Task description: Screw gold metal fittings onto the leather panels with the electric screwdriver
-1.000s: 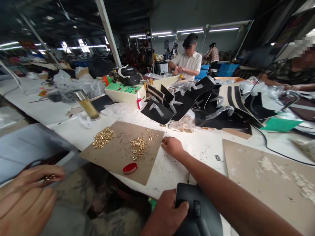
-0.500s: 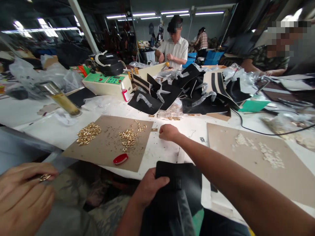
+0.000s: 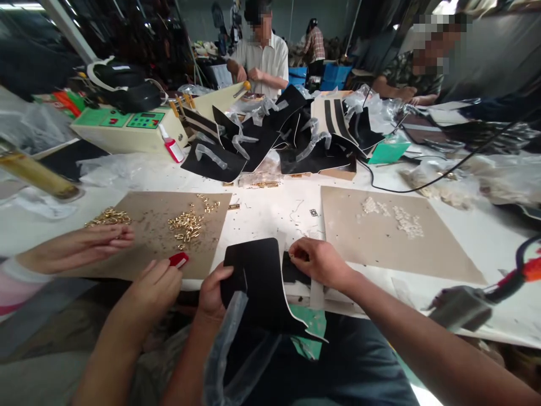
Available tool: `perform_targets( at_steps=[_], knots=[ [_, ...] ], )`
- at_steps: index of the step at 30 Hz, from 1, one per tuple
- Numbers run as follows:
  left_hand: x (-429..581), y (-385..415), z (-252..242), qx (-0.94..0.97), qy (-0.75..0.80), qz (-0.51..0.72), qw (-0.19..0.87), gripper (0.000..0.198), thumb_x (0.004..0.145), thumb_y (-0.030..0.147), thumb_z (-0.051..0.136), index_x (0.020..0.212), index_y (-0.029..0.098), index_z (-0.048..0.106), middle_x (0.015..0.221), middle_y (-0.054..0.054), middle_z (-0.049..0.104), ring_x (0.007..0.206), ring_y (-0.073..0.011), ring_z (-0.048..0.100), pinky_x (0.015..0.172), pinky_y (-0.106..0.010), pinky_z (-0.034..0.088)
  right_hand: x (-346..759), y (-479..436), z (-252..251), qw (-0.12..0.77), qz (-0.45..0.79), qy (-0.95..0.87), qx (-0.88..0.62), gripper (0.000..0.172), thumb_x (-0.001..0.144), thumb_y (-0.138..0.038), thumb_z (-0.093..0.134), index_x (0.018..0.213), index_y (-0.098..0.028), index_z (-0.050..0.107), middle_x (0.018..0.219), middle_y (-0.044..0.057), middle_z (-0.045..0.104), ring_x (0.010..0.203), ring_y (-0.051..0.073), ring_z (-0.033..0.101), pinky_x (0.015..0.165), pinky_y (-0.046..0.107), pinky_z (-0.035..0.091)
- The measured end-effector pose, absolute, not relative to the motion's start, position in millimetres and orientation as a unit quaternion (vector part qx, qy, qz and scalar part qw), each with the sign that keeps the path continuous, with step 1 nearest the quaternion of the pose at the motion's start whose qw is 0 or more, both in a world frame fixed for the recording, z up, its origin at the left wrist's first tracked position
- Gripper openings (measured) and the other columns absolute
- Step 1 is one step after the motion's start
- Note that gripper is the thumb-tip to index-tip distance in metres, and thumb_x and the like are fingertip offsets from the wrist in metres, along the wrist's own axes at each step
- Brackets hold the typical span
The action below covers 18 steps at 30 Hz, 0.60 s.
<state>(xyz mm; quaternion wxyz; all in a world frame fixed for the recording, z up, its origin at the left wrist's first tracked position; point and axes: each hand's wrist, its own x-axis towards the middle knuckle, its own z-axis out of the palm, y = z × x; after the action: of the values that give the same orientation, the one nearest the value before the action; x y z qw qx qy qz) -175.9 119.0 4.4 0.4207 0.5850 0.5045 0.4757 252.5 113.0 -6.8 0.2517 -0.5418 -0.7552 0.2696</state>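
Note:
My left hand (image 3: 212,294) grips the left edge of a black leather-like panel (image 3: 257,276), thumb on its face, holding it tilted up over my lap. The panel has a small slit and a pale cut edge. A strap wrapped in clear plastic (image 3: 228,338) hangs from it. My right hand (image 3: 319,262) is just right of the panel, its fingertips pinched together. Whatever is between them is too small to make out. Below those fingertips a black piece (image 3: 293,273) lies at the table's front edge. A small gold plate (image 3: 234,206) lies farther back on the table.
A co-worker's hands are at left, one (image 3: 99,239) by a pile of gold rings, the other (image 3: 158,282) at a red object (image 3: 178,259). Cardboard sheets (image 3: 139,225) hold gold rings and white bits (image 3: 408,221). Black panels (image 3: 262,144), a machine (image 3: 122,127) and a tool (image 3: 460,307) surround.
My right hand has drawn back from beside the gold plate to the table's front edge. My left hand has raised and turned the panel. The co-worker's hands have moved over the cardboard.

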Motion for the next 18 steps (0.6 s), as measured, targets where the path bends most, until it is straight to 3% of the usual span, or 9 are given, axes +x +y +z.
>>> perform_targets(
  at_steps=[4,6,9,13,15,18],
  knots=[
    [-172.7,121.3,-7.9,0.819,0.430,0.345,0.162,0.022,0.075,0.002,0.064,0.069,0.024,0.062,0.066,-0.001,0.053,0.065,-0.0245,0.054,0.080,-0.034,0.053,246.1,112.6,-7.4,0.210,0.244,-0.802,-0.503,0.013,0.091,-0.012,0.066,0.096,-0.023,0.072,0.093,0.000,0.072,0.082,0.014,0.063,0.075,0.025,0.043],
    [-166.0,120.8,-7.4,0.842,0.423,0.314,0.116,0.022,0.078,0.005,0.061,0.068,0.024,0.058,0.066,-0.001,0.050,0.064,-0.0245,0.052,0.079,-0.037,0.051,244.1,115.8,-2.5,0.168,0.246,-0.805,-0.514,0.015,0.091,-0.012,0.065,0.097,-0.023,0.072,0.096,0.000,0.073,0.084,0.014,0.063,0.076,0.025,0.043],
    [-158.3,118.4,3.2,0.764,0.478,0.357,0.247,0.031,0.080,-0.006,0.052,0.066,0.021,0.060,0.064,0.001,0.049,0.062,-0.0201,0.052,0.078,-0.031,0.052,241.0,121.6,4.9,0.127,0.257,-0.798,-0.530,0.017,0.087,-0.011,0.065,0.095,-0.024,0.074,0.097,0.000,0.074,0.082,0.015,0.063,0.072,0.026,0.041],
    [-143.4,111.2,22.5,0.355,0.531,0.519,0.568,0.049,0.085,-0.020,0.032,0.071,0.016,0.063,0.067,0.002,0.053,0.065,-0.0113,0.060,0.072,-0.011,0.051,236.6,126.4,11.0,0.095,0.262,-0.792,-0.543,0.020,0.081,-0.012,0.067,0.093,-0.025,0.076,0.093,0.001,0.075,0.080,0.018,0.064,0.068,0.027,0.040],
    [-127.9,107.7,29.6,0.190,0.514,0.566,0.616,0.050,0.092,-0.016,0.027,0.077,0.017,0.062,0.070,0.001,0.057,0.068,-0.0096,0.066,0.069,-0.008,0.052,235.5,125.6,13.4,0.085,0.262,-0.792,-0.545,0.019,0.081,-0.014,0.068,0.092,-0.026,0.077,0.095,0.002,0.075,0.082,0.019,0.065,0.068,0.028,0.040],
    [-99.2,106.1,36.1,0.155,0.484,0.637,0.579,0.040,0.104,0.003,0.034,0.088,0.022,0.065,0.074,0.001,0.063,0.075,-0.0151,0.073,0.066,-0.016,0.059,236.8,119.5,15.0,0.083,0.257,-0.797,-0.540,0.018,0.084,-0.016,0.069,0.095,-0.026,0.078,0.101,0.003,0.074,0.088,0.020,0.066,0.072,0.028,0.042]
  ],
)
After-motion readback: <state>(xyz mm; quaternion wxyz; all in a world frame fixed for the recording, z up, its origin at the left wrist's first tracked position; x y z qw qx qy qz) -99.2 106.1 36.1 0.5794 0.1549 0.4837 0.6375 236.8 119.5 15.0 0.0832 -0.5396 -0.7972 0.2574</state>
